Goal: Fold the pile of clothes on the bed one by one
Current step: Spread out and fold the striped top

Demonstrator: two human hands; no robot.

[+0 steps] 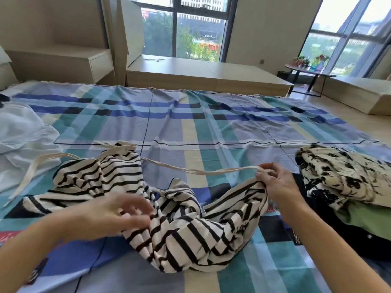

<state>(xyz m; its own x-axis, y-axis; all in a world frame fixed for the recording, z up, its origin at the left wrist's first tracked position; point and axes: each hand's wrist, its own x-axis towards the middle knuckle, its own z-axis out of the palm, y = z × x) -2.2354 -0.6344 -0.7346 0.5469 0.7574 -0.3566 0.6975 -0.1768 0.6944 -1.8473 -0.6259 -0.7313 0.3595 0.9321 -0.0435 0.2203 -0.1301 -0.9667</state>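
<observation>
While the striped garment (169, 218) lies crumpled at the middle of the plaid bed sheet (211, 127), the right hand (275, 180) pinches its cream strap (201, 171), which stretches across from the garment's far end. The left hand (118, 214) is blurred at the fabric's near edge, fingers touching; whether it grips cannot be told. The pile of clothes (342, 187) sits just beside the right hand. A white garment (21, 134) lies far left.

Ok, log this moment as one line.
stage: striped garment crumpled; left hand: at fabric, grip blurred; right hand: pinches its edge, cream tie; pile: right
</observation>
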